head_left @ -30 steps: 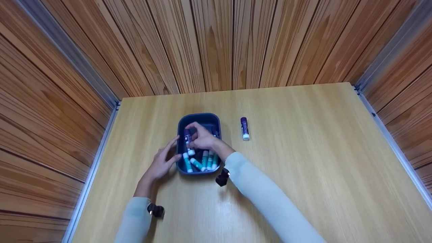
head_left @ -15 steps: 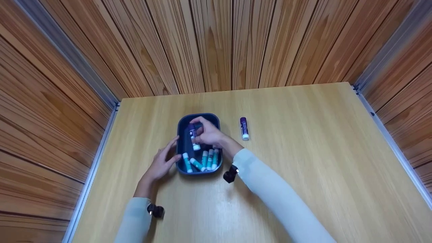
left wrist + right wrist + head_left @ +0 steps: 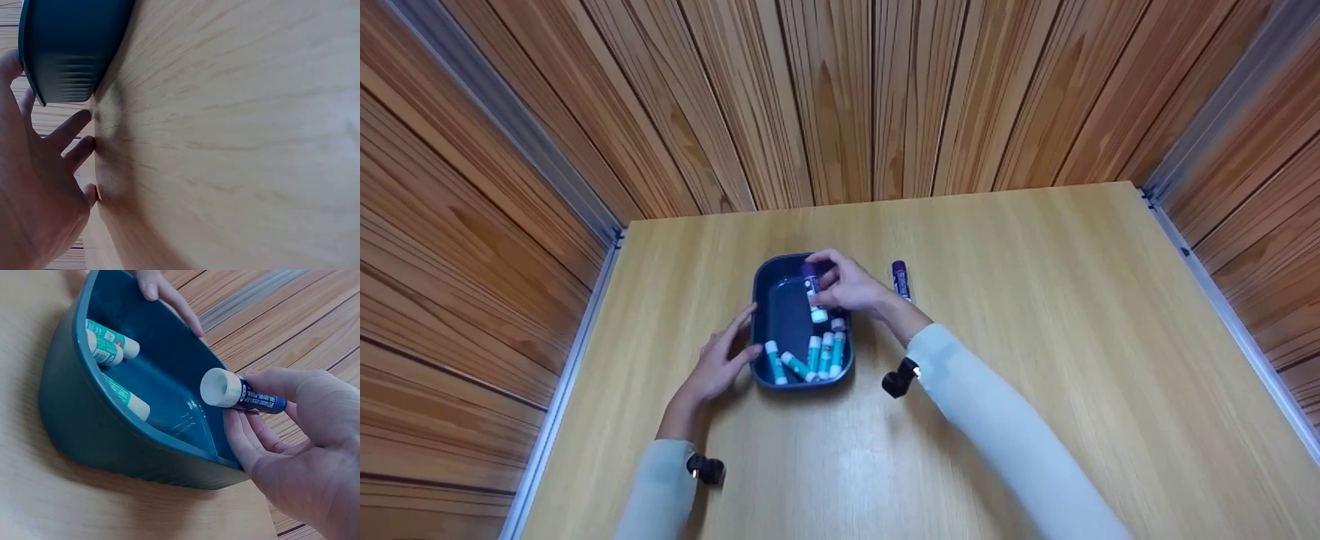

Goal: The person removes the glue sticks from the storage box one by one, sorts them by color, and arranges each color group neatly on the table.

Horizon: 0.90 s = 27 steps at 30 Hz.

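Observation:
A dark blue tray [image 3: 780,315] [image 3: 79,422] [image 3: 73,50] sits on the wooden table [image 3: 1035,300], holding several teal glue sticks [image 3: 810,358] [image 3: 112,346] at its near end. My right hand [image 3: 851,289] [image 3: 298,439] pinches a purple glue stick [image 3: 813,295] [image 3: 242,395] with a white cap, lifted over the tray's far right edge. Resting against the tray's left wall, my left hand [image 3: 718,360] [image 3: 39,185] lies with fingers straight, fingertips on the rim [image 3: 169,295]. A second purple glue stick [image 3: 900,276] lies on the table right of the tray, partly hidden by my right hand.
Wood-panelled walls [image 3: 840,97] enclose the table at the back and both sides, with metal rails [image 3: 570,360] along the left and right edges. Bare tabletop stretches to the right of the tray and in front of it.
My right hand has lifted the purple glue stick out of the tray's middle and carried it back and to the right. The left hand and tray have stayed put.

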Motion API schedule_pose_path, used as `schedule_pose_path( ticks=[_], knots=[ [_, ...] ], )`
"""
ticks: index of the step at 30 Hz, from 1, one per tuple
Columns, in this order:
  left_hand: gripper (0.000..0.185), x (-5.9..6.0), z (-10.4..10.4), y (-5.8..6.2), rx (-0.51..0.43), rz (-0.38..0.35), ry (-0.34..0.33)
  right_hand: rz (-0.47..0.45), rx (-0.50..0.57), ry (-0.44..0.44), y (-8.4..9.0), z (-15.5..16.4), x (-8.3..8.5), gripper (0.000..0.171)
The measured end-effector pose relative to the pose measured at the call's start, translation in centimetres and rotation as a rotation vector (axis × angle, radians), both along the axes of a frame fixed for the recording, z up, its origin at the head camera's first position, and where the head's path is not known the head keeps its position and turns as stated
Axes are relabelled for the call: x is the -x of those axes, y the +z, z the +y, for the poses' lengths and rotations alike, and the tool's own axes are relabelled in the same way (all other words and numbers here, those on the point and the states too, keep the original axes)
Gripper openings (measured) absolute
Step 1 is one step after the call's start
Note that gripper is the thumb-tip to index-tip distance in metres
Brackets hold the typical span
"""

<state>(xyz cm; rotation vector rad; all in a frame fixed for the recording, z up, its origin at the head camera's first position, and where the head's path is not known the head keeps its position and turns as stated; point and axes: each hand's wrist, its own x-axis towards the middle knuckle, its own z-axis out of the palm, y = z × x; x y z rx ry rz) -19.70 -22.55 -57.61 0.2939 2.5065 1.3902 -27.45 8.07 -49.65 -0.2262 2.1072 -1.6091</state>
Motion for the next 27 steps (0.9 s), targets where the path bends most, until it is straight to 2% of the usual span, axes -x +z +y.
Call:
schedule_pose_path(
  ticks=[5,10,11,16,17,18,27],
  knots=[
    [0.075,-0.1,0.0,-0.1,0.015,-0.010,0.005,0.008,0.011,0.006,0.1,1.2,0.0,0.070],
    [0.075,-0.1,-0.1,-0.1,0.009,-0.012,0.004,0.001,0.009,-0.028,0.1,2.8,0.1,0.069],
    [0.075,-0.1,0.0,0.6,0.010,-0.028,-0.001,-0.005,0.011,-0.038,0.0,3.2,0.2,0.069],
    [0.075,-0.1,-0.1,0.7,0.006,-0.031,-0.009,-0.022,0.013,-0.077,0.0,4.9,0.5,0.068],
    [0.074,-0.1,-0.1,0.7,0.005,-0.026,-0.009,-0.020,0.011,-0.080,-0.1,5.3,0.5,0.069],
    [0.073,0.0,-0.2,0.1,0.003,-0.008,-0.004,-0.016,0.007,-0.082,-0.1,5.7,0.6,0.069],
    [0.072,-0.1,-0.1,0.2,0.020,-0.006,0.003,-0.024,0.012,-0.106,-0.7,9.2,0.8,0.075]
  ],
)
